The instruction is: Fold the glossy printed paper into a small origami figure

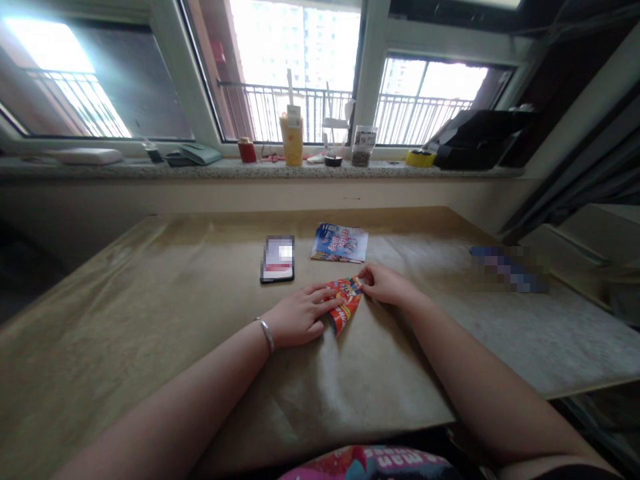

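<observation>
A folded piece of red, brightly printed paper (pixel 346 303) lies on the brown paper-covered table (pixel 150 313) in front of me. My left hand (pixel 300 315) lies flat on its left part, fingers stretched out over it. My right hand (pixel 383 283) pinches the paper's upper right corner with closed fingertips. A silver bracelet (pixel 267 335) circles my left wrist.
A phone (pixel 277 259) lies face up just beyond my left hand. A blue printed sheet (pixel 340 243) rests beside it. The windowsill (pixel 225 170) carries a yellow drink cup (pixel 293 139), a red jar (pixel 247 150), a clear jar (pixel 364 145), tape (pixel 420 158) and a black device (pixel 475 137).
</observation>
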`<state>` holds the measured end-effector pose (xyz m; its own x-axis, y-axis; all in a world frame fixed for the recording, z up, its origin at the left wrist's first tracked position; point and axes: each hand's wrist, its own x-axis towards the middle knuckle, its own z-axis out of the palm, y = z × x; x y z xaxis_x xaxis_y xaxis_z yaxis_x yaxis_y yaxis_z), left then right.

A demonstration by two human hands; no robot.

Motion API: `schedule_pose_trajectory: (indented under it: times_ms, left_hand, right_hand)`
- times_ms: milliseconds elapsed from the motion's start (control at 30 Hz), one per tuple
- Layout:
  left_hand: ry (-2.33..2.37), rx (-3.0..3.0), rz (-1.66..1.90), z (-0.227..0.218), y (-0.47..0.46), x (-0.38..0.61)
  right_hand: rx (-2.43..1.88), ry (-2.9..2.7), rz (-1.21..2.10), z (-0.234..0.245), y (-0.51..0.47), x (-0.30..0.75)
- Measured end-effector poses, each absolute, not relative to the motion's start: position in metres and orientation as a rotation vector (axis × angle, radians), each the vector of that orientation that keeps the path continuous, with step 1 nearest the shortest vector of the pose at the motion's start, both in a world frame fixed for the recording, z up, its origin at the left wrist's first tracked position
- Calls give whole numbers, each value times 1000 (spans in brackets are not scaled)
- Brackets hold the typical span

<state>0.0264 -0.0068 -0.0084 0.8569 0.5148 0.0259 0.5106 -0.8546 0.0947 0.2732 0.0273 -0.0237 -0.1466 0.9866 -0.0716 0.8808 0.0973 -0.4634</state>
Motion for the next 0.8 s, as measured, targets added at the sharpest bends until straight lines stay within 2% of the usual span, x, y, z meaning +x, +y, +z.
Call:
schedule_pose_trajectory:
  times_ms: [800]
  left_hand:
    - [789,2985,122,-11,-6,25]
  right_hand:
    - [-2021,-1985,462,-22,31,272]
